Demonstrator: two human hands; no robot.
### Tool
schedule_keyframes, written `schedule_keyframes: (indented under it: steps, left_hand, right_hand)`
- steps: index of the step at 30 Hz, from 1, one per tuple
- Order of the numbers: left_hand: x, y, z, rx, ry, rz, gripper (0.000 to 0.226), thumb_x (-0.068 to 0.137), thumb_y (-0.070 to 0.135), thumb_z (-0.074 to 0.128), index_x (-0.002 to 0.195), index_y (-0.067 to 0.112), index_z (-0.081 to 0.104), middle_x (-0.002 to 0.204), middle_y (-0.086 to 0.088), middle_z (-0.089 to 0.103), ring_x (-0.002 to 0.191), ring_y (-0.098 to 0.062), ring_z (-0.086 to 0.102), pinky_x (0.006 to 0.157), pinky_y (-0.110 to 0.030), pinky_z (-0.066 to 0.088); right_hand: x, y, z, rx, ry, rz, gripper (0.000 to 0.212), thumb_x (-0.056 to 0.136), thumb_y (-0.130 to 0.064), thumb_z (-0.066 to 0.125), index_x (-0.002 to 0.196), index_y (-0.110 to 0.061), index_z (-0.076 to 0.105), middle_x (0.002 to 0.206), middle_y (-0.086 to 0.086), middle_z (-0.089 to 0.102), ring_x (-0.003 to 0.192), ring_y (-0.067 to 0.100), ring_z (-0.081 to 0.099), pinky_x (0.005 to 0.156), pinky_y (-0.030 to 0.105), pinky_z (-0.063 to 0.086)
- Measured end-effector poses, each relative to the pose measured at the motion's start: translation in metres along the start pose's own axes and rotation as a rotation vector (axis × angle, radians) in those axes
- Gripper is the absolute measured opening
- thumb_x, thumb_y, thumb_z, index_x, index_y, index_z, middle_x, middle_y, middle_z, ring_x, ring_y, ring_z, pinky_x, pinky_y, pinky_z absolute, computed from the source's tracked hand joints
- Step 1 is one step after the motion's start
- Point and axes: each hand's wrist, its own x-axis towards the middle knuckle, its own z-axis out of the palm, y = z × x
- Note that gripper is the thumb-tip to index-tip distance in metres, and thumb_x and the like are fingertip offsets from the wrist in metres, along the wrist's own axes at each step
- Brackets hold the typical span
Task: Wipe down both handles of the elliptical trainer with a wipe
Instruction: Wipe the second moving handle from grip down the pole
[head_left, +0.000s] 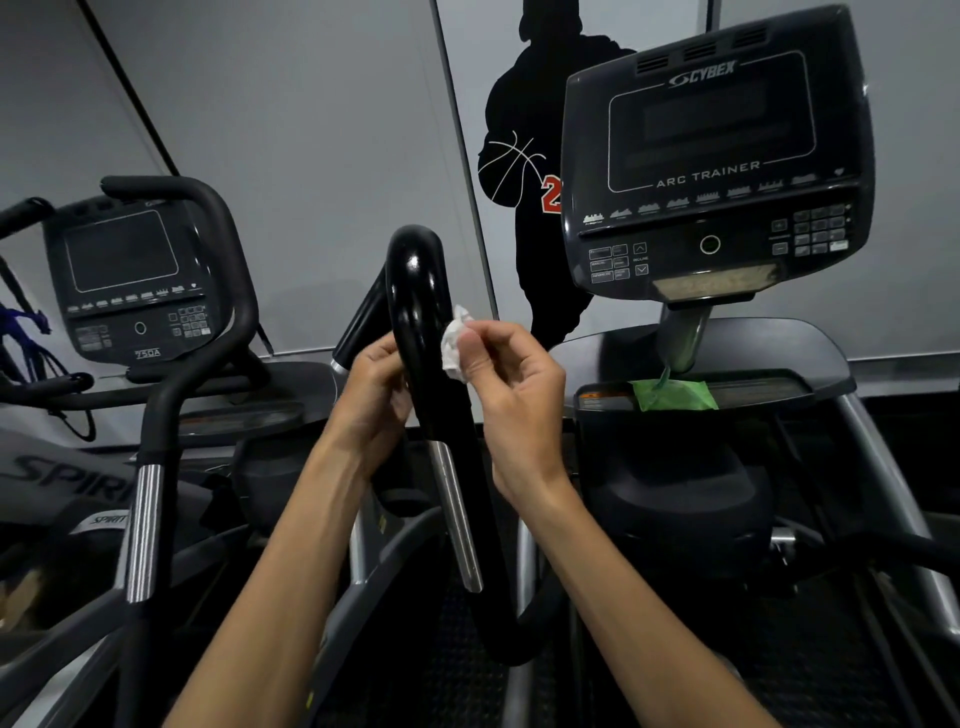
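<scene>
I am partway through, by my judgement: my right hand (511, 387) pinches a crumpled white wipe (456, 340) against the right side of the glossy black curved handle (418, 312), while my left hand (376, 387) curls around its left side. The other handle is out of view, so presumably remains. A green wipe pack (672, 395) lies on the trainer's tray (769, 389), near its left end.

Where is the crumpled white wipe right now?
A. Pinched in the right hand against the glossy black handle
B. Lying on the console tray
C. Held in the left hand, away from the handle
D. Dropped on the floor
A: the right hand pinches the crumpled white wipe against the glossy black handle.
</scene>
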Motion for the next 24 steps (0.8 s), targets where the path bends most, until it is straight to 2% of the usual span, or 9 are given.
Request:
schedule_keyframes:
  steps: [2,3,5,8,11,14,18,21,24]
  left_hand:
    - [-0.002,0.008,0.005,0.044,0.111,0.080,0.022,0.092,0.008,0.061,0.110,0.003,0.072,0.101,-0.011,0.075,0.094,-0.022,0.067,0.088,-0.033,0.053]
    - [-0.005,0.012,0.008,0.048,0.165,0.102,0.015,0.094,0.008,0.060,0.102,0.006,0.072,0.092,-0.006,0.075,0.085,-0.016,0.069,0.080,-0.027,0.055]
    - [-0.015,0.016,0.013,0.069,0.259,0.147,0.016,0.097,0.010,0.059,0.089,0.016,0.072,0.079,0.001,0.073,0.073,-0.012,0.066,0.065,-0.021,0.051]
    - [-0.024,0.013,0.009,0.118,0.298,0.242,0.023,0.098,0.019,0.063,0.081,0.027,0.076,0.085,-0.003,0.071,0.084,-0.025,0.060,0.071,-0.032,0.046]
    - [-0.027,0.018,0.012,0.160,0.349,0.319,0.020,0.098,0.023,0.064,0.082,0.026,0.075,0.083,-0.002,0.068,0.082,-0.023,0.057,0.068,-0.031,0.044]
    - [-0.030,0.026,0.024,0.249,0.412,0.449,0.014,0.100,0.019,0.061,0.088,0.021,0.069,0.079,0.008,0.068,0.074,-0.010,0.059,0.064,-0.024,0.045]
    - [-0.039,0.031,0.035,0.398,0.425,0.630,0.006,0.099,0.014,0.062,0.103,0.019,0.063,0.094,0.003,0.064,0.085,-0.006,0.060,0.076,-0.026,0.052]
    - [-0.044,0.038,0.038,0.573,0.467,0.732,0.008,0.097,0.015,0.065,0.104,0.019,0.063,0.103,0.003,0.059,0.094,-0.002,0.056,0.077,-0.015,0.045]
    - [-0.044,0.042,0.040,0.709,0.492,0.785,0.014,0.094,0.017,0.066,0.106,0.024,0.063,0.105,0.016,0.053,0.103,-0.009,0.051,0.080,-0.017,0.042]
  right_hand:
    - [0.009,0.000,0.006,0.052,0.069,0.044,0.008,0.095,-0.009,0.068,0.088,-0.012,0.071,0.080,-0.001,0.073,0.075,0.013,0.066,0.071,0.026,0.055]
    - [0.013,0.001,0.008,0.073,0.094,0.071,0.009,0.095,-0.006,0.067,0.088,-0.009,0.071,0.080,0.001,0.072,0.074,0.013,0.064,0.068,0.024,0.054]
    - [0.017,0.004,0.009,0.066,0.101,0.095,0.009,0.096,-0.005,0.066,0.090,-0.009,0.072,0.086,0.005,0.073,0.080,0.017,0.066,0.072,0.030,0.056]
    - [0.006,0.008,0.000,0.124,0.044,0.106,0.006,0.095,-0.008,0.067,0.095,-0.012,0.073,0.093,0.005,0.075,0.090,0.020,0.070,0.084,0.036,0.059]
    - [-0.004,0.004,-0.003,0.203,0.014,0.108,0.012,0.088,-0.020,0.071,0.096,-0.012,0.074,0.092,0.003,0.077,0.087,0.016,0.071,0.084,0.032,0.059]
    - [0.016,0.003,0.007,0.157,0.048,0.105,0.005,0.092,-0.007,0.069,0.090,-0.009,0.073,0.077,0.001,0.071,0.067,0.012,0.058,0.070,0.030,0.052]
    - [0.023,0.010,0.003,0.203,-0.033,0.163,0.004,0.095,-0.007,0.065,0.093,-0.007,0.069,0.084,0.011,0.068,0.083,0.030,0.055,0.074,0.034,0.051]
    - [0.012,0.016,-0.016,0.207,-0.121,0.159,0.014,0.083,-0.014,0.071,0.094,-0.005,0.069,0.089,0.013,0.069,0.085,0.025,0.063,0.081,0.032,0.054]
    - [0.028,0.009,-0.006,0.220,-0.112,0.143,0.006,0.088,-0.002,0.069,0.092,-0.006,0.070,0.088,0.010,0.072,0.081,0.019,0.068,0.073,0.025,0.057]
